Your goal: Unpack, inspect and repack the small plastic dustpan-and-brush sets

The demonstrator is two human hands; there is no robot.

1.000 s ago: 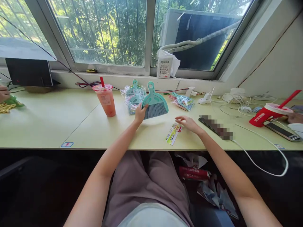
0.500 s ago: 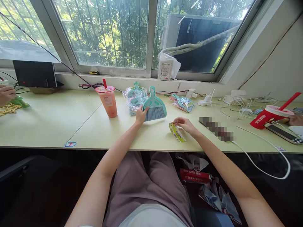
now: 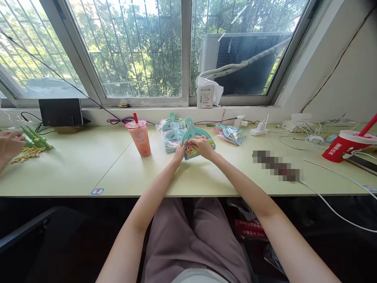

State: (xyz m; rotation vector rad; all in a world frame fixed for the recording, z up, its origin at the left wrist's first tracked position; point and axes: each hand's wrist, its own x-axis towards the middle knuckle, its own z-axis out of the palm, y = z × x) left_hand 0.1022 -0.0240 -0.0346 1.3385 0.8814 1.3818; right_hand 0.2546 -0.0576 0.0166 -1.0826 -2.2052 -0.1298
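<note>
Turquoise plastic dustpan set (image 3: 192, 132) with a rounded handle is tilted upright over our pale yellow-green table (image 3: 118, 179), just in front of a clear-wrapped turquoise set (image 3: 172, 126). We pinch its left edge in our left hand (image 3: 179, 153); our right hand (image 3: 203, 146), fingers bent, pinches a colourful printed card (image 3: 192, 153) against its front.

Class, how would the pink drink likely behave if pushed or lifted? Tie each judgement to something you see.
The pink drink would probably tip if pushed near its top, being tall and narrower at the base. It looks well filled, so it is likely fairly heavy. The straw through its lid suggests it might leak if toppled.
</note>
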